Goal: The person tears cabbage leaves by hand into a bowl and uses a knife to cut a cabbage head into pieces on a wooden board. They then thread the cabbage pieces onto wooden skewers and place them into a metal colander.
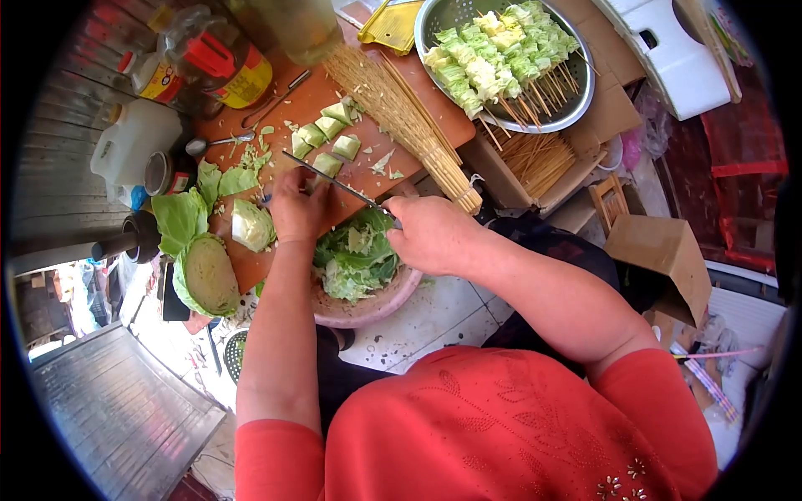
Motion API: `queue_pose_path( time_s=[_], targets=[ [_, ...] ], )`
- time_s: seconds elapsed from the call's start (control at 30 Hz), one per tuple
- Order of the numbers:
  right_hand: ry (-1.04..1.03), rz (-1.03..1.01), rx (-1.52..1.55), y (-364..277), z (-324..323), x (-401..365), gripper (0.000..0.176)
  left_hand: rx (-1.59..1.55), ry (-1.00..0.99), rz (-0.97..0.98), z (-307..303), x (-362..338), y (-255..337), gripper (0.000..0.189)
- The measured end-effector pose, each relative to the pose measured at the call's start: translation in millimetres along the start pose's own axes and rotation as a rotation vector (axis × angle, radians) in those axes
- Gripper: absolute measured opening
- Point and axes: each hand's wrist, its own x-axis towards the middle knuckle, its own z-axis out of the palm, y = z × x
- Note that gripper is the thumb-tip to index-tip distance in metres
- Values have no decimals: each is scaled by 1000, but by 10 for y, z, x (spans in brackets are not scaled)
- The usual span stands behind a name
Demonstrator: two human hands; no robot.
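Note:
My right hand [430,232] is closed round the handle of a knife [338,182], whose thin blade reaches left across the orange table [242,125]. Beside the blade, my left hand [296,204] has its fingers bent down near the tabletop; what they hold, if anything, is hidden. Several cut cabbage pieces [327,127] lie just beyond the blade, one of them [327,164] touching it. A cabbage wedge [252,225] rests left of my left hand, with a halved cabbage [209,274] at the table's edge. Below the knife, a pink basin [380,307] holds loose cabbage leaves [357,263].
A metal colander [423,21] with skewered cabbage stands at the back right, above a cardboard box [484,171] of wooden sticks [535,159]. A straw brush [401,121] lies across the table. Bottles [238,75] and a white jug [138,142] stand at the left.

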Motion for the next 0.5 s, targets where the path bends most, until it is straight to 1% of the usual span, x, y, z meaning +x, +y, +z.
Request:
queue_pose_path(
  time_s=[0.1, 0.27, 0.4, 0.47, 0.5],
  targets=[
    [-2, -6, 12, -26, -21, -14, 26, 10, 17, 42, -9, 21, -3, 25],
    [-26, 16, -3, -73, -47, -38, 26, 38, -6, -40, -41, 34, 90, 26],
    [-38, 13, -31, -82, -50, -12, 25, 34, -6, -38, -14, 61, 60, 24],
    [-102, 37, -39, -68, -53, 23, 27, 81, -16, -30, -22, 75, 77, 23],
    [-103, 38, -40, -62, -64, 41, 27, 80, -16, -31, -16, 81, 65, 23]
  ],
)
